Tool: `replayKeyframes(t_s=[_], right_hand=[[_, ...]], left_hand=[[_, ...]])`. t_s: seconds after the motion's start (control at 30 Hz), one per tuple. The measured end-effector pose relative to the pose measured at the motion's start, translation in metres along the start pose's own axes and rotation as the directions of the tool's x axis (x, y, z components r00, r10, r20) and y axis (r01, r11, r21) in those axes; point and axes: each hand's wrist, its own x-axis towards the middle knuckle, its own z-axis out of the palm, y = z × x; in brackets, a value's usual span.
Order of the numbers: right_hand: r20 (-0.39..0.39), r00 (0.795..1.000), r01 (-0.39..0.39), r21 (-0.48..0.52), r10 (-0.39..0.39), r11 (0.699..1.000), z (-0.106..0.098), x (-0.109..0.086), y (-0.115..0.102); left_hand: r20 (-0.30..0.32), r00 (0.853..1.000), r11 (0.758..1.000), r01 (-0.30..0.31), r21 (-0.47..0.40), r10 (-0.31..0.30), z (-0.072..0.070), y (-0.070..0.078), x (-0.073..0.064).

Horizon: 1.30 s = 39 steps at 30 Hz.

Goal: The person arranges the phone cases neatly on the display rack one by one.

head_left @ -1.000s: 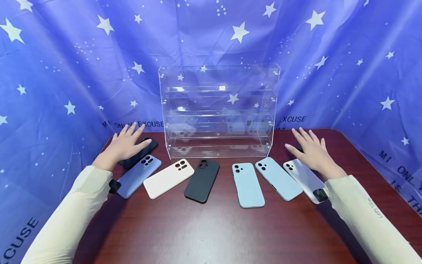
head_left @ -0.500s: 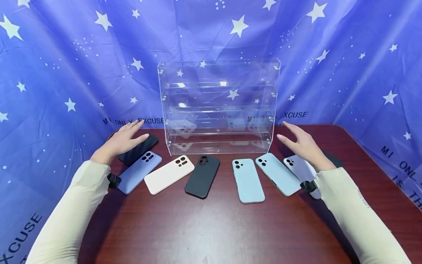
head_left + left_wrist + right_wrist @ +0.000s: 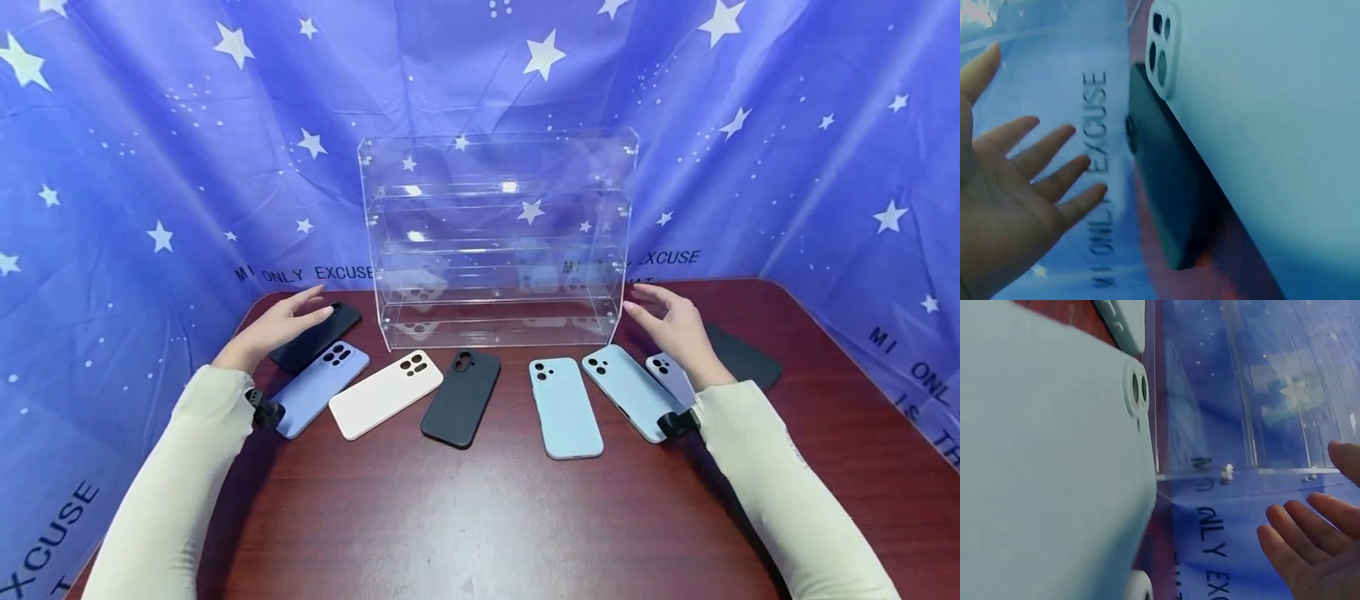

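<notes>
My left hand (image 3: 281, 327) hovers with loosely straight fingers over a black phone case (image 3: 324, 335) at the back left, holding nothing. Beside that case lies a lavender-blue phone case (image 3: 318, 392), then a cream one (image 3: 384, 397) and another black one (image 3: 461, 402). My right hand (image 3: 672, 329) has its fingers stretched forward, thumb tip right at the clear rack's side edge, with nothing in its grasp. Below it are a light blue phone case (image 3: 628, 392) and a pale lavender one (image 3: 666, 372), partly hidden by the wrist. In the right wrist view, the palm (image 3: 1329, 569) shows bare.
A clear acrylic tiered rack (image 3: 498, 242) stands at the back centre of the brown table (image 3: 465, 517). Another light blue phone case (image 3: 566, 408) lies in front of it. A dark case (image 3: 742, 357) lies at the far right. A starry blue curtain (image 3: 180, 150) closes off the back and sides.
My right hand has moved left toward the rack, uncovering the dark case at the far right. My left hand has turned slightly onto its side. The phone cases stay in place.
</notes>
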Motion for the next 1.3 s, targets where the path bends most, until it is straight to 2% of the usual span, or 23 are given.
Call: replayKeyframes(t_s=[0.13, 0.23, 0.33, 0.53, 0.6, 0.7, 1.03, 1.2, 1.3], right_hand=[[-0.044, 0.998, -0.03, 0.062, 0.033, 0.998, 0.008, -0.001, 0.002], [-0.06, 0.997, -0.033, 0.13, 0.041, 0.991, 0.014, -0.002, 0.001], [-0.077, 0.996, -0.034, 0.202, 0.05, 0.979, 0.019, -0.003, 0.001], [-0.086, 0.992, -0.055, 0.328, 0.088, 0.943, 0.026, -0.003, 0.009], [-0.072, 0.992, -0.069, 0.359, 0.101, 0.931, 0.028, -0.003, 0.01], [-0.05, 0.991, -0.095, 0.397, 0.125, 0.913, 0.029, -0.003, 0.011], [-0.039, 0.968, -0.218, 0.356, 0.247, 0.909, 0.031, 0.003, 0.009], [-0.064, 0.95, -0.269, 0.336, 0.307, 0.903, 0.032, 0.006, 0.008], [-0.073, 0.946, -0.277, 0.33, 0.316, 0.903, 0.032, 0.006, 0.007]], left_hand=[[0.014, 0.999, 0.986, 0.042, -0.161, -0.041, 0.0, -0.015, 0.008], [0.022, 0.998, 0.952, 0.065, -0.3, -0.061, -0.002, -0.025, 0.012], [0.039, 0.997, 0.92, 0.074, -0.385, -0.064, -0.004, -0.033, 0.013], [0.052, 0.998, 0.909, 0.038, -0.415, -0.017, -0.006, -0.049, 0.015], [0.053, 0.998, 0.904, 0.038, -0.427, -0.016, -0.006, -0.054, 0.016], [0.056, 0.998, 0.911, 0.047, -0.409, -0.026, -0.006, -0.062, 0.017], [0.053, 0.996, 0.939, 0.086, -0.333, -0.072, -0.007, -0.069, 0.019], [0.092, 0.993, 0.948, 0.094, -0.303, -0.069, -0.004, -0.07, 0.019], [0.108, 0.992, 0.956, 0.097, -0.278, -0.069, -0.003, -0.07, 0.019]])
